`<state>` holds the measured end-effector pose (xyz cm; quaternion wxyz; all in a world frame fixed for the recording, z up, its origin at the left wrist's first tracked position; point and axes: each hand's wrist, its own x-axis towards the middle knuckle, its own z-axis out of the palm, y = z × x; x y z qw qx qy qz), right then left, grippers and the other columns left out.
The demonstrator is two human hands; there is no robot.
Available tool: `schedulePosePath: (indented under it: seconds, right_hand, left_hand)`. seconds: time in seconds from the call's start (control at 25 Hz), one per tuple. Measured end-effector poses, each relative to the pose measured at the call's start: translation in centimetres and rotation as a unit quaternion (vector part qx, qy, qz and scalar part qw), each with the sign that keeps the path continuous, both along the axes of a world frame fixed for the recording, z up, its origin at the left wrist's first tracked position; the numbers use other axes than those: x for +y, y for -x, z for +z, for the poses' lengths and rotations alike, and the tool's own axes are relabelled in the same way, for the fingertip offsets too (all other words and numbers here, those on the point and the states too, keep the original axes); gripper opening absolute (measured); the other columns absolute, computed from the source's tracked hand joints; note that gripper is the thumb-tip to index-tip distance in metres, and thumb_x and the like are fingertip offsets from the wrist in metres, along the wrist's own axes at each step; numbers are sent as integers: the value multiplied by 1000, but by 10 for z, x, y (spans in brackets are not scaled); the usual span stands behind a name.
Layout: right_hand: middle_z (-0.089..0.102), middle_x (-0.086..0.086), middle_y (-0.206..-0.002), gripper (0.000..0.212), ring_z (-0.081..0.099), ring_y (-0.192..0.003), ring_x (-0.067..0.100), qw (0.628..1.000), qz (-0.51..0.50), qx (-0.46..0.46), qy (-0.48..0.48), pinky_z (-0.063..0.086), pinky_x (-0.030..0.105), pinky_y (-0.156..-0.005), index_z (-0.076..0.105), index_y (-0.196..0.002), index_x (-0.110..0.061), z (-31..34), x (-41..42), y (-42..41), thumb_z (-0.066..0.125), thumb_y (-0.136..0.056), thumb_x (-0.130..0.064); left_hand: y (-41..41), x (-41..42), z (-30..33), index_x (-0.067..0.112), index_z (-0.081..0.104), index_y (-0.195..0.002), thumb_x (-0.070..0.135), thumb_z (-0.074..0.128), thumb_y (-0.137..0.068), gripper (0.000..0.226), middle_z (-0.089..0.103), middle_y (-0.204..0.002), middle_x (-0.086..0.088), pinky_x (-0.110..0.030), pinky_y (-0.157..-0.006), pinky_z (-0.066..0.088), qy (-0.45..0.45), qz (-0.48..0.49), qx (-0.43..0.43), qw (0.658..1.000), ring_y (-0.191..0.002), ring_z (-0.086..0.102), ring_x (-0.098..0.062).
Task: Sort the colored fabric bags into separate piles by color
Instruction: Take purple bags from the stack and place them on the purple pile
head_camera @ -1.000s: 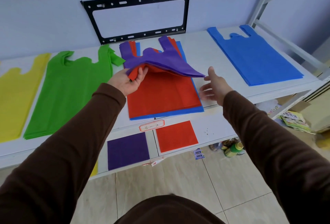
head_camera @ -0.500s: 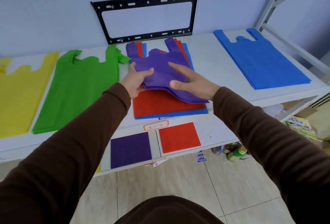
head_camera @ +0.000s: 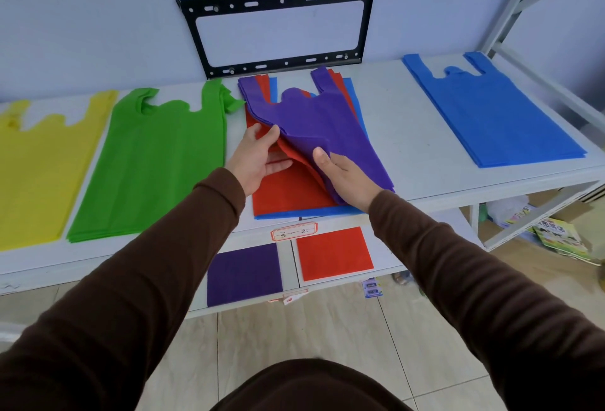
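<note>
A mixed pile lies mid-shelf: a purple bag (head_camera: 314, 122) on top, red bags (head_camera: 284, 191) under it, and a blue one (head_camera: 314, 212) showing at the bottom edge. My left hand (head_camera: 258, 158) holds the purple bag's lifted left edge, thumb on top and fingers beneath. My right hand (head_camera: 347, 178) pinches the same bag lower down, its thumb on top and its fingers hidden under the fabric. A red layer lifts slightly with the purple one. Sorted piles lie flat: yellow (head_camera: 39, 174), green (head_camera: 157, 161) and blue (head_camera: 491, 116).
On the lower shelf, a purple square (head_camera: 244, 274) and a red square (head_camera: 334, 253) lie side by side. A black metal bracket (head_camera: 278, 1) hangs on the wall behind. The white shelf (head_camera: 409, 148) has bare space between the mixed and blue piles. Clutter (head_camera: 556, 233) lies at floor level, right.
My right hand came in from the right, lay flat on the purple bag, and now pinches its lower left edge. The left hand keeps hold of the bag's left edge.
</note>
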<state>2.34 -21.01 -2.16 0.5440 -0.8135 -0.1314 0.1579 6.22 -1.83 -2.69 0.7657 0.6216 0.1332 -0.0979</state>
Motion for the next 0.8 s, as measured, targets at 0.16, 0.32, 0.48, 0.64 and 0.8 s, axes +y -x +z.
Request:
schedulePosePath:
  seconds: [0.16,0.32,0.48,0.64,0.8]
  right_hand:
    - [68,-5,-103,42,63,-95,5,997,-62,-18,-28,49,20,-87,62,-110,-26,-3,-1,-1,28,-102,-50]
    - [67,-7,-117,47,62,-107,2,999,-28,6,-45,47,25,-101,59,-121,-31,1,-6,-1,24,-101,-55]
    - [57,-10,-138,63,51,-127,5,999,-25,-25,-11,32,31,-112,54,-136,-35,-5,-24,-8,14,-97,-64]
    - [68,-1,-111,54,62,-106,17,957,-281,-70,16,49,39,-96,67,-118,-19,0,-70,-25,28,-101,-53]
    - [67,7,-91,73,66,-85,22,949,-300,96,-5,53,30,-67,57,-128,-14,4,-97,-32,20,-95,-67]
  left_hand:
    - [-12,10,-4,16,46,-131,40,65,-86,54,54,-130,-5,-35,-97,48,-166,114,-44,979,-109,58,-17]
    - [-18,7,16,24,37,-123,67,59,-81,64,55,-122,-19,-47,-86,56,45,-4,116,992,-108,62,-35]
    - [-22,0,2,14,54,-132,41,64,-89,52,68,-120,-11,-48,-86,56,17,-93,137,986,-103,68,-27]
    - [-29,3,-1,7,46,-131,-10,46,-93,42,61,-124,-14,-31,-63,61,50,-26,121,991,-89,68,-24]
    - [-22,15,10,-3,55,-110,-7,38,-97,22,65,-105,-23,-23,-53,58,223,-14,176,959,-75,74,-30]
